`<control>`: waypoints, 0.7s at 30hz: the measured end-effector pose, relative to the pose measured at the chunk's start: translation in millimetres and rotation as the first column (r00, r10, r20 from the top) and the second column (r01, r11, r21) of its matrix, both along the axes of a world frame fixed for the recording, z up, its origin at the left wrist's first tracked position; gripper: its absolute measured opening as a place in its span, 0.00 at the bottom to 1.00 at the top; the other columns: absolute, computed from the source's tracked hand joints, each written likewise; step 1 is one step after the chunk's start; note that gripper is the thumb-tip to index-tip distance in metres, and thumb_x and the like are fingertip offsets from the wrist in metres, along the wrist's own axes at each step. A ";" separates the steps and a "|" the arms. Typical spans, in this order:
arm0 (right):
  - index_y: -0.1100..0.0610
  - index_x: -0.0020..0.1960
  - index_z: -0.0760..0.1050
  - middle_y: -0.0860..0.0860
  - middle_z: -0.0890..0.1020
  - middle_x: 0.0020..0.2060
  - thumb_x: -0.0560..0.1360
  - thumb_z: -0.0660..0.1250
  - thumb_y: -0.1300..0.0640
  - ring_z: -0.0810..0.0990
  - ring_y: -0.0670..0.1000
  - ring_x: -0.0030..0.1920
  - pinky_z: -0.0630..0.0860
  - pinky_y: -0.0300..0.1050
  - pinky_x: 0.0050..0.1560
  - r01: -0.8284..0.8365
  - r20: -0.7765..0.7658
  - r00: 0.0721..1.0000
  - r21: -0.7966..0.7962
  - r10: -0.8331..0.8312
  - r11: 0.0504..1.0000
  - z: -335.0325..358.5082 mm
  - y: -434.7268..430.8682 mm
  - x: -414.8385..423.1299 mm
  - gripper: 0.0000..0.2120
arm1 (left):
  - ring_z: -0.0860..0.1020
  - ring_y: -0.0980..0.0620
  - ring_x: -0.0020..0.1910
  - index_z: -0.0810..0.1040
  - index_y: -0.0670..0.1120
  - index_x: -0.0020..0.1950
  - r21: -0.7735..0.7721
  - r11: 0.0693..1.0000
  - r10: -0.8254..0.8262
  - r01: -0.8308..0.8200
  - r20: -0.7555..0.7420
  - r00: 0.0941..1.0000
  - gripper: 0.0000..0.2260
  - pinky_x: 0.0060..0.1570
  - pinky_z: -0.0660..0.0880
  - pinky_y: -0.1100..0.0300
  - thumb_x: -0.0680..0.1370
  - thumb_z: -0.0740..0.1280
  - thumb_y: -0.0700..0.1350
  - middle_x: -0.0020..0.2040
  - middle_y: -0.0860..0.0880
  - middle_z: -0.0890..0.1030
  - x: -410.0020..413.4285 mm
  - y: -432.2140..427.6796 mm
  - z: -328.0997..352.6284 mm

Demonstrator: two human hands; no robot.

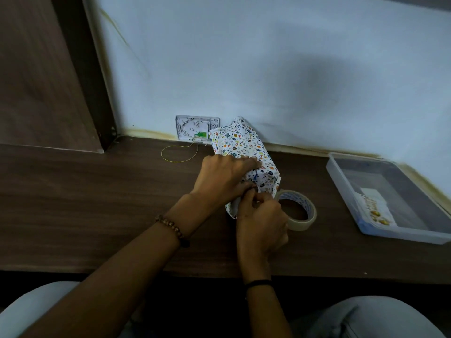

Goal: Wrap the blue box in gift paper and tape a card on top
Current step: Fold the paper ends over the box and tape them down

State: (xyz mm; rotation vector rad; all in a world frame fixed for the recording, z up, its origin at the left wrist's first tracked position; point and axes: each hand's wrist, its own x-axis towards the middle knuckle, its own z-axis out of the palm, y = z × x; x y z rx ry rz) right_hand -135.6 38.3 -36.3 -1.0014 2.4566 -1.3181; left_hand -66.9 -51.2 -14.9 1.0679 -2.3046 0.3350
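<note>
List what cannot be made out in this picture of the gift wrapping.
Head view only.
Blue box: covered by the gift paper.
Paper's near fold: hidden behind left hand and right hand.
Card in the plastic tray: print too small and dim.
Tray's right end: cut off by the frame edge.
Tape roll: partly behind the right hand.

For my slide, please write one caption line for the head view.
Left hand presses gift paper while right hand pinches its near fold, beside a tape roll.
</note>
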 end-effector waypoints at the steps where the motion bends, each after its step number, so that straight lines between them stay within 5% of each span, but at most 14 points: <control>1: 0.49 0.46 0.80 0.50 0.83 0.42 0.79 0.58 0.39 0.81 0.56 0.49 0.73 0.49 0.46 0.013 0.032 0.999 -0.006 -0.013 1.000 0.0 -1.3 0.4 0.18 | 0.82 0.44 0.45 0.75 0.61 0.66 0.003 1.000 0.002 -0.002 0.004 1.000 0.21 0.40 0.70 0.57 0.73 0.69 0.59 0.50 0.50 0.85 0.3 -0.1 0.5; 5: 0.49 0.48 0.81 0.50 0.84 0.44 0.78 0.59 0.39 0.81 0.55 0.51 0.71 0.48 0.46 0.068 0.133 0.989 -0.043 -0.062 0.997 -2.5 -5.6 1.7 0.18 | 0.82 0.45 0.48 0.73 0.62 0.68 0.026 1.000 -0.008 0.008 0.020 1.000 0.21 0.39 0.65 0.58 0.75 0.67 0.59 0.49 0.49 0.84 2.6 0.5 3.8; 13: 0.48 0.41 0.79 0.44 0.82 0.37 0.77 0.62 0.39 0.80 0.50 0.44 0.74 0.47 0.45 0.161 0.242 0.962 -0.130 -0.126 0.978 -7.8 -2.0 2.7 0.15 | 0.82 0.44 0.43 0.76 0.59 0.66 -0.027 0.998 -0.051 0.051 -0.002 0.999 0.21 0.38 0.71 0.56 0.73 0.70 0.58 0.48 0.49 0.85 2.5 -5.1 -1.6; 21: 0.49 0.43 0.82 0.46 0.83 0.36 0.78 0.60 0.39 0.81 0.51 0.41 0.68 0.44 0.40 0.156 0.203 0.971 -0.149 -0.124 0.976 -4.7 -9.9 5.5 0.18 | 0.82 0.45 0.44 0.76 0.60 0.65 -0.068 0.996 -0.064 0.063 -0.015 0.998 0.21 0.37 0.64 0.59 0.73 0.70 0.59 0.47 0.50 0.85 2.3 -4.7 -1.6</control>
